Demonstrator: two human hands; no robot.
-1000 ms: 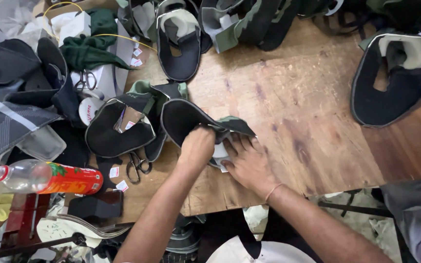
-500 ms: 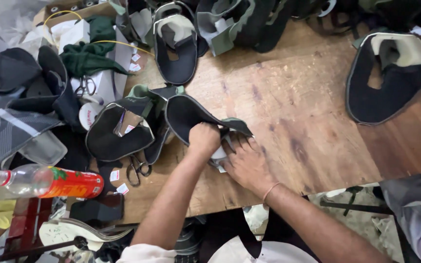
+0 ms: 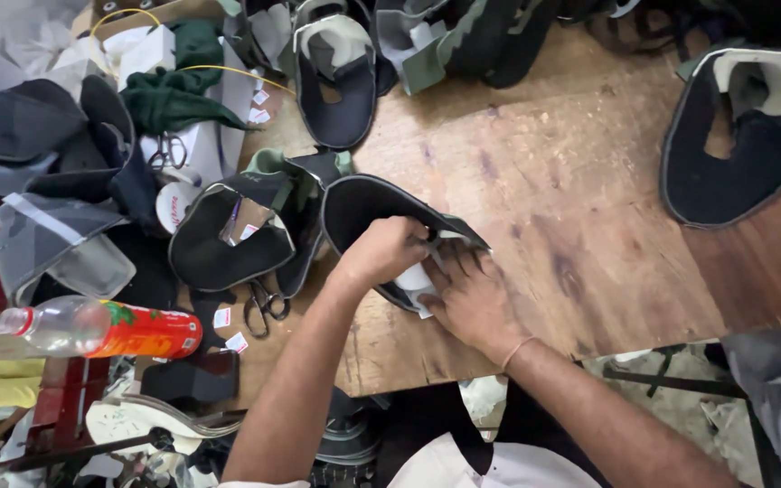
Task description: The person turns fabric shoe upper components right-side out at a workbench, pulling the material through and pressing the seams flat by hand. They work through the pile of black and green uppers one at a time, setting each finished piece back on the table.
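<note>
A black shoe upper point(image 3: 359, 210) with a grey-green edge lies on the wooden table point(image 3: 544, 199) near its front edge. My left hand point(image 3: 383, 253) is closed over the upper's right part, pinching its edge. My right hand point(image 3: 468, 294) lies flat beside it, fingers spread, pressing down on the upper and a small white piece point(image 3: 414, 281) under it. The two hands touch each other.
More black uppers lie about: one to the left point(image 3: 228, 239), one at the back point(image 3: 334, 77), one at the far right point(image 3: 734, 136). Scissors point(image 3: 262, 305) lie near the front edge. A plastic bottle point(image 3: 106, 328) with a red label lies at the left, beside piled fabric point(image 3: 38, 154).
The view has shifted slightly. My hands stay on the same upper; the left hand has closed a little further over its edge.
</note>
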